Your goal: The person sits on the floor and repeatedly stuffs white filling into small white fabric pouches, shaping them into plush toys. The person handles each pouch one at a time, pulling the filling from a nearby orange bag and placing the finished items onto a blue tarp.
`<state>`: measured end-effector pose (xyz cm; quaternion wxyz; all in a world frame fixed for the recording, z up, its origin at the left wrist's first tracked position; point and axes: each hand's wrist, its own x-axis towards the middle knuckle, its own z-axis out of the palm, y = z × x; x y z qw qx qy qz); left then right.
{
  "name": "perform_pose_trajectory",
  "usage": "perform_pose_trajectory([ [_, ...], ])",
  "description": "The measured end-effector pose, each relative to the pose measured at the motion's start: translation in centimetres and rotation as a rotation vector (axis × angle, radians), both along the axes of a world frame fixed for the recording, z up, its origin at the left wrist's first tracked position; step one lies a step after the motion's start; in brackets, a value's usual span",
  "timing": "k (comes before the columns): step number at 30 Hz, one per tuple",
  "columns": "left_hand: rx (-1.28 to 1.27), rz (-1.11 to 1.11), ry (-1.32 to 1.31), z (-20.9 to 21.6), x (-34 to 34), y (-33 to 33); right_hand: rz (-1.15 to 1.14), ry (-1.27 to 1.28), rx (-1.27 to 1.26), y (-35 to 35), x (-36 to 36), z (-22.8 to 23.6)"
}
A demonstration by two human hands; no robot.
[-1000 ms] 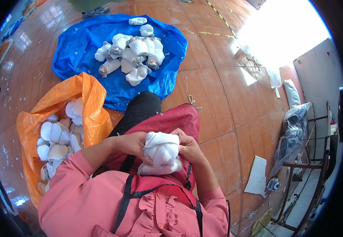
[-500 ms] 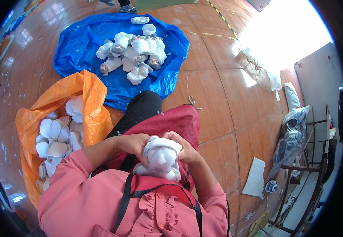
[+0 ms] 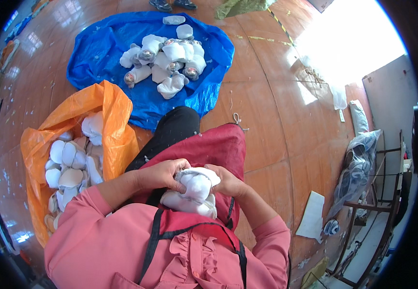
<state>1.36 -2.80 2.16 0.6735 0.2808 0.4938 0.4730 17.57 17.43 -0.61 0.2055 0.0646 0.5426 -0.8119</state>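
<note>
Over my lap, both hands grip a white, padded, cup-shaped fabric piece (image 3: 197, 187) with a folded rim. My left hand (image 3: 163, 174) closes on its left side, thumb pressed into the white padding. On the opposite side my right hand (image 3: 225, 182) pinches the rim with bent fingers. Just below, against my red apron (image 3: 204, 147), rests another soft white piece (image 3: 185, 202); where one ends and the other begins is hard to tell. The fingertips behind the rim are hidden.
An orange bag (image 3: 115, 103) at my left holds several white and beige padded pieces (image 3: 71, 178). Ahead, a blue sheet (image 3: 96, 58) bears a heap of white and grey stuffed pieces (image 3: 163, 62). At right are a metal frame (image 3: 387, 209) and a clear plastic bag (image 3: 355, 161).
My left thumb has moved further over the white padding, and the piece has shifted slightly in my hands. At the far edge, a person's shoes have come further into view.
</note>
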Motion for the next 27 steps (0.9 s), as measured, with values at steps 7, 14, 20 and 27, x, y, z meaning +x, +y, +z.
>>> perform_pose_trajectory([
  [7,-0.113,-0.155,-0.177,1.1,-2.0,0.5,-0.024,0.120,0.440,-1.0,0.4,1.6],
  [14,-0.220,-0.248,0.066,2.2,-1.3,2.4,-0.044,0.095,0.409,-1.4,0.6,2.1],
  [20,-0.199,-0.188,0.323,2.8,-0.1,2.7,-0.111,0.078,0.422,-2.5,1.5,-0.3],
  [27,-0.134,-0.092,0.445,2.0,0.6,2.6,-0.069,0.145,0.476,-2.1,2.6,1.2],
])
